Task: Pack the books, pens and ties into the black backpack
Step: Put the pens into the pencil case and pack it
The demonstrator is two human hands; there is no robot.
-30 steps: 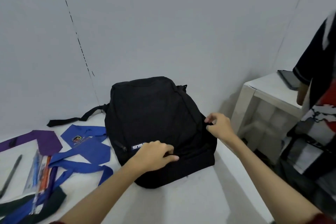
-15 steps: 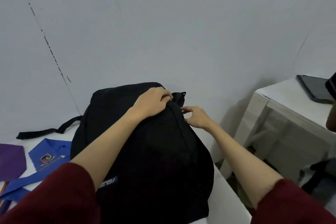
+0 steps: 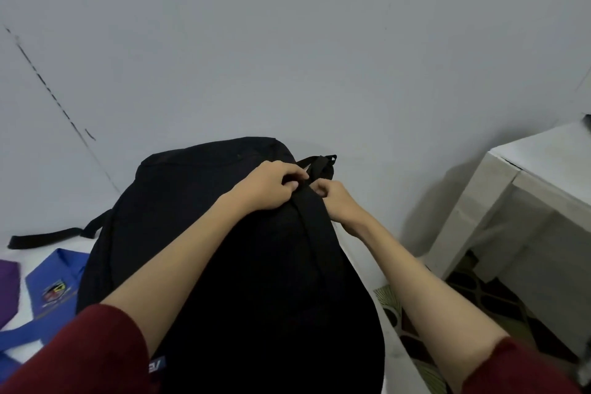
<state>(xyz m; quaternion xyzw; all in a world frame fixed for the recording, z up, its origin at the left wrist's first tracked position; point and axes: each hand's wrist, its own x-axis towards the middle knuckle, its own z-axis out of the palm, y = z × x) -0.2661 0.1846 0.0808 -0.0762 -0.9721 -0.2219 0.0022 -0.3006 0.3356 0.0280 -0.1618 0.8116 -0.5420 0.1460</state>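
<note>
backpack label: small tag [image 3: 156,365] at near edge, partly cut off, unreadable.
blue tie [image 3: 48,294]: on surface left of the bag, crest badge, text too small; limp, light.
black backpack [image 3: 230,265]: on surface before you; soft, floppy, probably light; take it by the top.
left hand [image 3: 271,185]: fingers curled, gripping the bag's top.
right hand [image 3: 335,201]: pinching the top beside the strap [image 3: 315,221].

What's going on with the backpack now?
Both hands, left and right, grip the black backpack top. Bag looks unopened. Blue tie waits outside. Nothing blocking.
</note>
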